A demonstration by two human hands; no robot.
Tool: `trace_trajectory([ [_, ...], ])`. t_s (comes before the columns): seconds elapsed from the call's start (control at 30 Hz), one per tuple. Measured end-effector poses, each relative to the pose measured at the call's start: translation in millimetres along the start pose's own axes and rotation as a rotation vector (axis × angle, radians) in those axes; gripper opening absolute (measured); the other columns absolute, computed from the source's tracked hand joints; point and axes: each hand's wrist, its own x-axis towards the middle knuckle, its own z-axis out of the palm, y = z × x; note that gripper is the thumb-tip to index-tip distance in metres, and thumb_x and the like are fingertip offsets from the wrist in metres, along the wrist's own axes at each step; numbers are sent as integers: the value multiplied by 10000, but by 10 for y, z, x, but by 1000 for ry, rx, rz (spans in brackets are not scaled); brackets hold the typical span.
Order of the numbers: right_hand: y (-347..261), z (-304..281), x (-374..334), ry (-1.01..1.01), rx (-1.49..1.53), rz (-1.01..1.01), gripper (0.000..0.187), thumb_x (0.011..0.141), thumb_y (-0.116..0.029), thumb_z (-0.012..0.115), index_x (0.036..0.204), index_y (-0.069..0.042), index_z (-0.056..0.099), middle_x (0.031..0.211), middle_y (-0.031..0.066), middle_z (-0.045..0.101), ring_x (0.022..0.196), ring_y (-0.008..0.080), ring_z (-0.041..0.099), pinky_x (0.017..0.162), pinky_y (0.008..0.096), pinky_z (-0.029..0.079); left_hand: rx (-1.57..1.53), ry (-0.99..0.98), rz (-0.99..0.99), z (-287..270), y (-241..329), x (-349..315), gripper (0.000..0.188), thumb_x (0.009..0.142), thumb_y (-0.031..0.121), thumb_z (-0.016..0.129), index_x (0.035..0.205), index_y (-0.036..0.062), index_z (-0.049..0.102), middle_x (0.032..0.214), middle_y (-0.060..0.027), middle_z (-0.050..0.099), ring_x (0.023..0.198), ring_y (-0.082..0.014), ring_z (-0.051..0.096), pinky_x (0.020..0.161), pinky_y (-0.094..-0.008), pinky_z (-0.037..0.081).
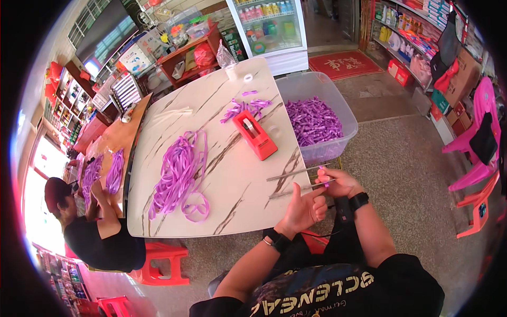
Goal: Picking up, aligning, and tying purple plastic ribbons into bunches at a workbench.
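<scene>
My right hand (342,183) is closed by the table's near right corner, pinching two long thin rods (288,174) with a bit of purple ribbon around them at the fingers. The rods point left over the table edge, spread slightly apart. My left hand (305,208) is beside it, thumb raised and other fingers curled; whether they hold anything is hidden. A red tape dispenser (255,136) sits on the marble-patterned table (232,185). Behind it are short purple ribbon pieces (244,109). A large heap of long purple ribbon (177,171) lies to the left, one loop trailing nearer me.
A clear plastic tub (346,134) full of purple ribbon pieces stands against the table's right side. At the left, another person (95,227) handles purple ribbons at a wooden table (134,119). Pink chair (478,137) and red stools (163,261) stand about. A drinks fridge (269,31) is at the back.
</scene>
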Motion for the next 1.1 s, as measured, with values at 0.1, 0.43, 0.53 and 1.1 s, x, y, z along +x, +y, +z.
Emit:
trace_trajectory([
  [0.1, -36, -37, 23, -93, 55, 33, 200, 897, -230, 453, 777, -74, 489, 649, -9, 473, 730, 135, 481, 687, 260, 377, -7, -16, -3, -12, 11, 8, 869, 754, 724, 210, 1235, 16, 362, 626, 7, 320, 575, -127, 348, 549, -254, 314],
  [0.43, -336, -419, -508, 236, -106, -254, 189, 896, -250, 446, 775, -112, 491, 596, -20, 454, 687, 123, 483, 672, 268, 376, -18, 72, 3, 36, 11, -8, 884, 752, 718, 250, 1280, 11, 304, 626, 9, 304, 572, -121, 321, 552, -253, 305],
  [0.53, -633, -540, -1234, 284, 40, -331, 191, 892, -249, 452, 791, -98, 513, 597, -10, 479, 675, 126, 508, 673, 272, 387, -2, 15, -34, 42, 5, 5, 886, 757, 706, 273, 1300, 5, 268, 627, 7, 296, 572, -116, 303, 541, -247, 292],
  [1.1, -178, 879, -1175, -141, -773, -1, 420, 911, -302, 375, 829, 46, 596, 643, 72, 575, 602, 151, 548, 655, 253, 424, 1378, -191, 293, 981, 163, -88, 350, 811, -3, 551, 1156, 18, 492, 904, -53, 525, 785, -112, 556, 689, -241, 467],
])
